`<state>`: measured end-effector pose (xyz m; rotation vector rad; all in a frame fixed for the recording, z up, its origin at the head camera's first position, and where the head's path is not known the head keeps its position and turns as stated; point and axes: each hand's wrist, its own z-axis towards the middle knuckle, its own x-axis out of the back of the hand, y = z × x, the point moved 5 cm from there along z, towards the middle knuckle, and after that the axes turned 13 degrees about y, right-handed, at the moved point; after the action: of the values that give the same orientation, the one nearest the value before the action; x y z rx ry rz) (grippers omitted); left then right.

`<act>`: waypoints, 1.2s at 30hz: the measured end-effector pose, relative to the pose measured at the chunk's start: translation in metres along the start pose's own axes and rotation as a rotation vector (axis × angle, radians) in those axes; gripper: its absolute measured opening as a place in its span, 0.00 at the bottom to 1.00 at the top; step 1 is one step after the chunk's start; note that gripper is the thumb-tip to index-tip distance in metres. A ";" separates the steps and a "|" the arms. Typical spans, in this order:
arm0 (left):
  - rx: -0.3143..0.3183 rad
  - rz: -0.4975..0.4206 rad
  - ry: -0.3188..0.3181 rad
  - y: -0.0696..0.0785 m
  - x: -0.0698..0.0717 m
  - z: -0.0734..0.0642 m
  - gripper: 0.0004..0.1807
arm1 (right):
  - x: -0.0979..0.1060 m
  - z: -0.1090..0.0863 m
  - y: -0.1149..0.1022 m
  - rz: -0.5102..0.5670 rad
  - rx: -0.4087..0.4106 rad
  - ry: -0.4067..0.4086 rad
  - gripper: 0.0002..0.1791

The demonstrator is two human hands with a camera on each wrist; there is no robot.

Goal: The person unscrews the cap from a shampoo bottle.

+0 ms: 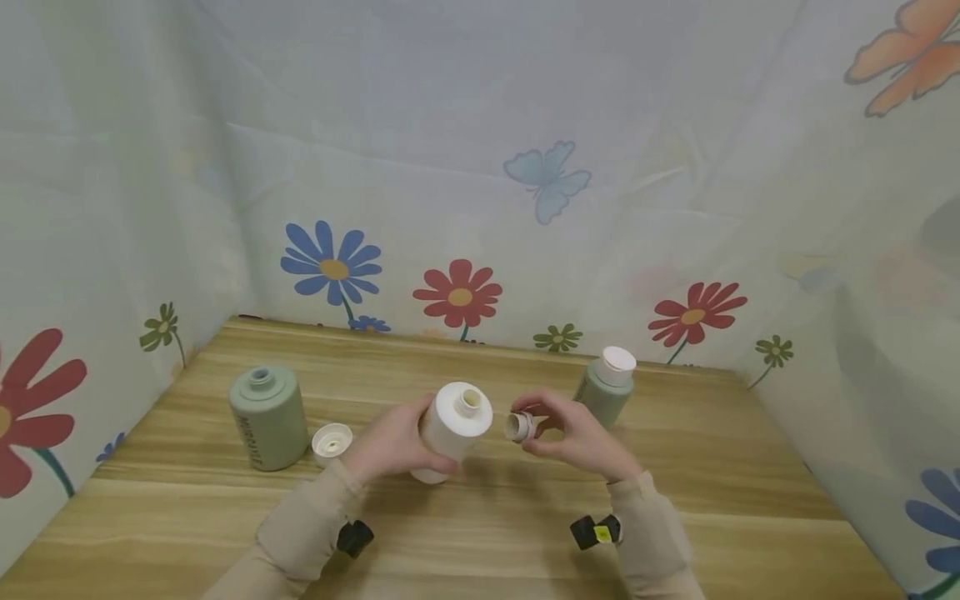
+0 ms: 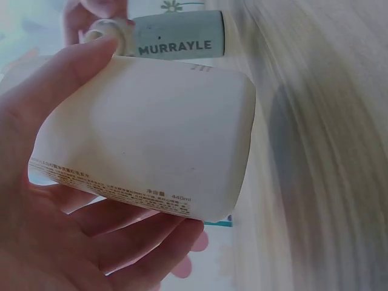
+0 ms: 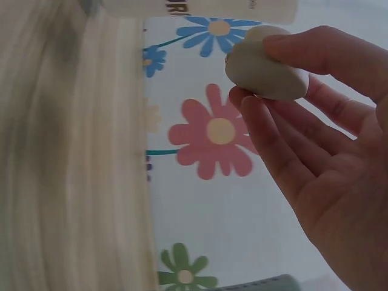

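Note:
My left hand (image 1: 397, 437) grips a white bottle (image 2: 151, 127) round its body, tilted, with its uncapped mouth turned up in the head view. The fingers lie along one side of the bottle and the thumb along the other. Just right of the bottle's neck, my right hand (image 1: 570, 433) pinches a white cap (image 3: 267, 70) between thumb and fingertips. The cap's hollow end faces the bottle, with a small gap between the two in the head view.
An uncapped green bottle (image 1: 270, 421) stands on the wooden table (image 1: 480, 550) at left. Beside it a white cap (image 1: 332, 442) lies hollow side up. Behind my right hand stands a green bottle (image 1: 600, 396) with a white cap on. A flower-printed curtain (image 1: 405, 167) surrounds the table.

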<state>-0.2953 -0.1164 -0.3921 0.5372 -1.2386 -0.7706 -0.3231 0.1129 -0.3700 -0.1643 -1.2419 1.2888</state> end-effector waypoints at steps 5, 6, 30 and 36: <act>-0.019 -0.008 -0.024 -0.002 -0.004 0.002 0.41 | -0.019 0.001 0.017 0.017 -0.013 -0.063 0.26; -0.024 -0.006 -0.028 -0.002 -0.005 0.002 0.41 | -0.022 0.001 0.020 0.018 -0.008 -0.075 0.25; 0.025 -0.086 -0.043 -0.020 -0.009 0.009 0.46 | -0.052 -0.003 0.048 -0.156 -0.020 -0.200 0.24; 0.070 -0.111 -0.041 -0.026 -0.011 0.010 0.45 | -0.055 -0.003 0.049 -0.228 -0.030 -0.219 0.23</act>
<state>-0.3118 -0.1242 -0.4150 0.6542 -1.2856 -0.8369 -0.3393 0.0898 -0.4379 0.0978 -1.4225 1.1107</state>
